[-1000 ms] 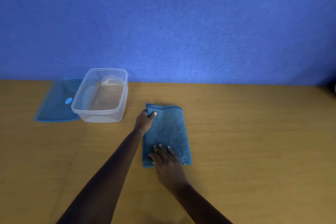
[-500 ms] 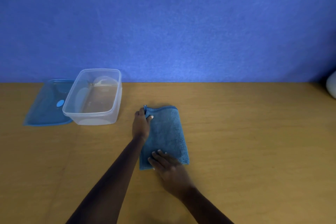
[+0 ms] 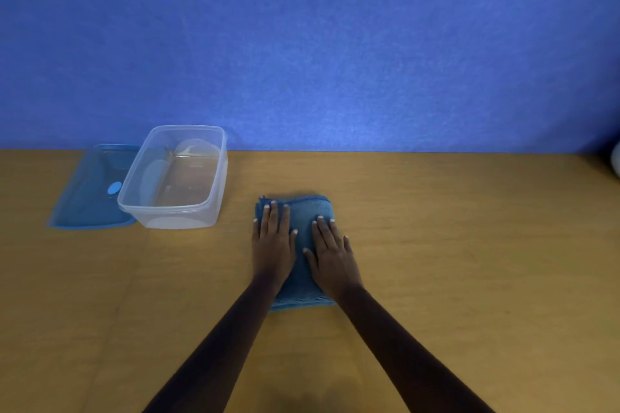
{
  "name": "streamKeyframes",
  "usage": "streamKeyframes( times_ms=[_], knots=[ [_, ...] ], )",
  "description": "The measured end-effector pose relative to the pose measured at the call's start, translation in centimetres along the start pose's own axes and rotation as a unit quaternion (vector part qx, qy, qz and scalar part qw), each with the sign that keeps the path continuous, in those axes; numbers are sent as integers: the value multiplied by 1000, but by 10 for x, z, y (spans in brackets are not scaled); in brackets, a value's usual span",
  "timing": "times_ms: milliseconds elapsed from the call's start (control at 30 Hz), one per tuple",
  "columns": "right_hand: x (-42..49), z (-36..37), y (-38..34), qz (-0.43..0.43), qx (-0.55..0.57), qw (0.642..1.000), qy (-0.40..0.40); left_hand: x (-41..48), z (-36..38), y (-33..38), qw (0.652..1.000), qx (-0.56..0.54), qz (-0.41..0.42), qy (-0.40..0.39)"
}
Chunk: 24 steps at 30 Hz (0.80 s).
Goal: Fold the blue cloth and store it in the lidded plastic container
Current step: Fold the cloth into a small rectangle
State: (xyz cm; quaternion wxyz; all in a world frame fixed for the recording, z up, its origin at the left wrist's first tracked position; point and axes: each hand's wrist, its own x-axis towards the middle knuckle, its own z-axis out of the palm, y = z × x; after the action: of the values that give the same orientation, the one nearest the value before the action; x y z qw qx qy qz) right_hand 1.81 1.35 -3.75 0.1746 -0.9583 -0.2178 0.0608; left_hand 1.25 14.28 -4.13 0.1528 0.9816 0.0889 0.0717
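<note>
Blue wall (image 3: 302, 43) fills the upper half of the frame, textured, evenly lit.

Tabletop (image 3: 469, 278), tan wood grain, takes the lower half; its far edge meets the wall across the middle of the frame.

Two bare forearms enter from the bottom edge and converge toward frame centre.

Plastic container (image 3: 214, 178), clear, rectangular, open-topped, stands upright at centre left of the frame near the wall. Nothing seen inside but reflections.

Lid (image 3: 87, 198), translucent blue with a lighter blue oval mark, lies flat on the tabletop just left of the container; its right edge is hidden behind the container wall, so contact cannot be judged.

Blue cloth (image 3: 310, 211), folded into a narrow rectangle, long axis running away from the camera, lies flat on the tabletop at frame centre, right of the container and apart from it. Layered edges show at its near end.

Left hand (image 3: 273, 245): palm down, flat on the left half of the cloth, fingers straight and close together, thumb out to the right.

Right hand (image 3: 332, 255): palm down, flat on the right half of the cloth, fingers slightly spread, thumb pointing toward the left hand. Neither hand grips anything.

Pale rounded object (image 3: 616, 157), cut off at the right edge of the frame; unidentifiable.
</note>
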Motion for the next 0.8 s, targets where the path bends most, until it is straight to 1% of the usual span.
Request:
streamKeyframes(
  times_ms=[133, 300, 400, 500, 567, 667, 733, 800],
  knots=[
    [1, 7, 2, 19, 10, 1000, 1, -7, 6, -10, 999, -51, -17, -8],
    [1, 7, 3, 19, 18, 1000, 2, -6, 5, -10, 998, -57, -24, -10],
    [1, 5, 3, 17, 23, 1000, -12, -8, 2, -8, 998, -58, -30, -14],
    [-1, 0, 7, 26, 68, 997, -20, -13, 1, -6, 996, -62, -56, 3],
    [-5, -3, 9, 47, 115, 992, -11, -18, -1, -5, 992, -70, -100, 17],
    [-13, -10, 11, 103, 188, 976, 37, -24, -7, -2, 987, -65, -142, 31],
    [-17, -13, 12, 136, 214, 965, 69, -25, -13, 2, 984, -75, -161, 26],
    [-19, -15, 12, 174, 239, 952, 75, -25, -16, 5, 978, -91, -187, 5]
  ],
)
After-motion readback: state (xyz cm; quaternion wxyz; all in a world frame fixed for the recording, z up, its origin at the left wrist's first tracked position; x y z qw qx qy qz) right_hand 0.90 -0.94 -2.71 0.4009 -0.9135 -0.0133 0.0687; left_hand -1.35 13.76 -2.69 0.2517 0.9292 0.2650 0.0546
